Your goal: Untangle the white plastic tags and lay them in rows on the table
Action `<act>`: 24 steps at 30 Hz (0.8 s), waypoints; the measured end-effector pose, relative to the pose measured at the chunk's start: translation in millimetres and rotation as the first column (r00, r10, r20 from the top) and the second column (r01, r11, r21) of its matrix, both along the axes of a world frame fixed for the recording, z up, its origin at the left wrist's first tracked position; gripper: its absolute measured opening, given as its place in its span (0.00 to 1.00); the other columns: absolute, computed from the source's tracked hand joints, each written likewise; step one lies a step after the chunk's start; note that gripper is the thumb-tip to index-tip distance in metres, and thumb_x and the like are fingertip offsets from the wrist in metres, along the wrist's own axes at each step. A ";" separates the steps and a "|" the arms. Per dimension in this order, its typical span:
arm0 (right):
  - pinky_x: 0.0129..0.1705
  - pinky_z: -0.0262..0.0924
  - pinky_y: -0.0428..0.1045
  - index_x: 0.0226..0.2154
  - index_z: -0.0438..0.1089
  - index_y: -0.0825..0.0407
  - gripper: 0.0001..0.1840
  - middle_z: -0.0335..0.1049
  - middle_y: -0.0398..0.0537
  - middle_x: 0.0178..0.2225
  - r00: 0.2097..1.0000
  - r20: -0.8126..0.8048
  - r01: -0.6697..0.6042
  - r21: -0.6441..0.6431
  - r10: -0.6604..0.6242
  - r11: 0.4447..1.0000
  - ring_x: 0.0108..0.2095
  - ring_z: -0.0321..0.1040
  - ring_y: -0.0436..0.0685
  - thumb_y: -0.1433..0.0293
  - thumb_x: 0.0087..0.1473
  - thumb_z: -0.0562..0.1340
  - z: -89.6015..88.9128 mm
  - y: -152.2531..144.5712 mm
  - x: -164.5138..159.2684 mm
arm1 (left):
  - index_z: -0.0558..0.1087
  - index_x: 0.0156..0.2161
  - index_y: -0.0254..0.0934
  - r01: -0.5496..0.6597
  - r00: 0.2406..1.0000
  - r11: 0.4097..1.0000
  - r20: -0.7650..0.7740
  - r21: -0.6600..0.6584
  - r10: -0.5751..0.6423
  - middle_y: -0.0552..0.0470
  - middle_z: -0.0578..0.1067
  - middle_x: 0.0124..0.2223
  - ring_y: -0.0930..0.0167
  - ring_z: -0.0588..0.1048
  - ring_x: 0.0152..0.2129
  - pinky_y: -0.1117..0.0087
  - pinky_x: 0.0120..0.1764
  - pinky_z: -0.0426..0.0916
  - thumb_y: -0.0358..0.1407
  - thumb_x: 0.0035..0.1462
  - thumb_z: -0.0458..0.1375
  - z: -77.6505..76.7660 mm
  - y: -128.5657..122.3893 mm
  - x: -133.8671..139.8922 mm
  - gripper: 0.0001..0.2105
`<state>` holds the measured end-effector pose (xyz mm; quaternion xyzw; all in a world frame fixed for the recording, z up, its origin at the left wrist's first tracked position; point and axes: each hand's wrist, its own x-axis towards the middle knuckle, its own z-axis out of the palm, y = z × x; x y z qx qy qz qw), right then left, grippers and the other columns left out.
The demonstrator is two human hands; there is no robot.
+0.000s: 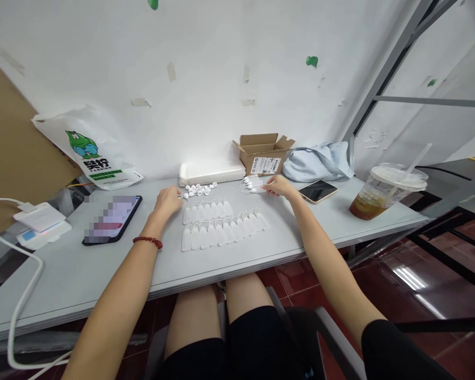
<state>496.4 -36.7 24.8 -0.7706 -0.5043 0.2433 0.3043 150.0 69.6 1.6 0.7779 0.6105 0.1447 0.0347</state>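
My left hand [169, 200] rests on the table at the left edge of a small heap of white plastic caps [200, 189]. Its fingers are curled together, and what they hold, if anything, is too small to make out. Farther right, the fingertips of my right hand [280, 186] pinch the end of a white tag [256, 186] in a small bunch with thin loops. Between my forearms lie two rows of flat white tags with rounded tops and cord loops: a shorter back row [208, 211] and a longer front row [225, 232].
Behind the caps lies a white stack [214, 172], beside an open cardboard box [263, 155] and a pale blue cloth bag [319, 162]. Phones lie left [113, 220] and right [319, 191]. A drink cup [380, 192] stands far right; a white cable [26, 295] hangs left.
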 end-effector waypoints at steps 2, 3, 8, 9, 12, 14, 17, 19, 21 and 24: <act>0.19 0.51 0.43 0.20 0.60 0.54 0.15 0.64 0.42 0.17 0.997 -0.067 -0.047 0.006 0.047 0.999 0.17 0.56 0.45 0.68 0.49 0.66 5.9 -5.5 3.2 | 0.75 0.46 0.29 -0.002 1.000 1.000 0.008 0.001 0.002 0.36 0.77 0.45 0.53 0.74 0.46 0.62 0.45 0.68 0.23 0.42 0.54 0.4 -0.4 -0.1 0.22; 0.20 0.51 0.43 0.19 0.58 0.53 0.17 0.64 0.42 0.17 0.990 -0.103 -0.101 0.000 0.100 0.995 0.18 0.56 0.44 0.67 0.49 0.66 8.8 -8.9 4.3 | 0.75 0.46 0.29 -0.002 1.000 1.000 0.013 -0.002 0.002 0.36 0.77 0.45 0.53 0.74 0.46 0.62 0.45 0.68 0.23 0.42 0.54 0.8 -0.9 -0.1 0.22; 0.22 0.54 0.44 0.19 0.63 0.54 0.20 0.68 0.44 0.18 0.847 -0.258 -0.523 -0.244 0.465 0.817 0.18 0.59 0.45 0.58 0.40 0.70 20.9 -24.1 0.2 | 0.75 0.45 0.31 -0.021 0.999 1.000 0.033 -0.011 0.021 0.38 0.78 0.44 0.54 0.74 0.46 0.63 0.46 0.68 0.23 0.41 0.55 3.8 -5.2 2.1 0.22; 0.22 0.54 0.44 0.19 0.64 0.54 0.21 0.70 0.45 0.18 0.814 -0.281 -0.578 -0.299 0.509 0.759 0.18 0.60 0.45 0.56 0.39 0.70 22.4 -25.8 -2.0 | 0.76 0.45 0.31 -0.020 0.999 1.000 0.037 -0.004 0.020 0.38 0.78 0.44 0.55 0.74 0.46 0.63 0.46 0.67 0.23 0.41 0.55 4.5 -6.1 2.9 0.22; 0.22 0.54 0.43 0.19 0.65 0.55 0.24 0.73 0.47 0.20 0.739 -0.327 -0.674 -0.395 0.590 0.625 0.18 0.61 0.45 0.51 0.38 0.69 24.4 -27.7 -9.1 | 0.76 0.43 0.30 -0.009 0.998 1.000 0.058 0.016 0.009 0.39 0.78 0.43 0.56 0.74 0.46 0.65 0.46 0.67 0.24 0.41 0.55 6.9 -7.9 5.8 0.20; 0.22 0.55 0.43 0.20 0.66 0.56 0.25 0.74 0.48 0.21 0.715 -0.337 -0.694 -0.444 0.612 0.566 0.18 0.62 0.45 0.50 0.37 0.69 23.7 -26.9 -13.1 | 0.76 0.42 0.30 -0.013 0.997 1.000 0.083 0.015 0.012 0.39 0.78 0.42 0.56 0.74 0.44 0.65 0.46 0.67 0.25 0.41 0.56 8.6 -8.3 8.1 0.19; 0.21 0.56 0.43 0.22 0.69 0.57 0.27 0.75 0.49 0.22 0.710 -0.335 -0.688 -0.516 0.619 0.510 0.18 0.64 0.46 0.49 0.34 0.69 21.3 -24.5 -17.8 | 0.77 0.40 0.30 -0.014 0.989 1.000 0.145 0.006 0.013 0.40 0.79 0.40 0.57 0.75 0.42 0.66 0.44 0.67 0.28 0.41 0.57 10.6 -8.1 11.4 0.17; 0.20 0.56 0.43 0.23 0.70 0.58 0.28 0.75 0.49 0.22 0.722 -0.327 -0.669 -0.555 0.610 0.494 0.18 0.65 0.47 0.49 0.34 0.69 20.3 -23.2 -20.7 | 0.77 0.39 0.30 -0.007 0.980 1.000 0.198 0.004 0.006 0.42 0.79 0.39 0.58 0.75 0.41 0.66 0.44 0.67 0.28 0.40 0.57 11.1 -7.9 13.3 0.16; 0.19 0.55 0.42 0.22 0.70 0.58 0.28 0.75 0.50 0.21 0.736 -0.320 -0.649 -0.584 0.597 0.487 0.17 0.66 0.47 0.49 0.34 0.69 20.0 -22.3 -23.3 | 0.77 0.38 0.31 -0.004 0.970 1.000 0.244 0.000 0.004 0.43 0.79 0.39 0.59 0.76 0.40 0.67 0.43 0.68 0.29 0.40 0.58 11.0 -7.9 14.8 0.16; 0.18 0.53 0.42 0.20 0.69 0.58 0.27 0.74 0.51 0.20 0.760 -0.307 -0.620 -0.605 0.573 0.500 0.17 0.67 0.48 0.49 0.34 0.69 19.8 -21.7 -25.7 | 0.76 0.36 0.33 -0.006 0.955 1.000 0.296 0.003 0.005 0.45 0.79 0.37 0.60 0.76 0.39 0.66 0.44 0.68 0.30 0.40 0.58 11.0 -8.9 16.5 0.13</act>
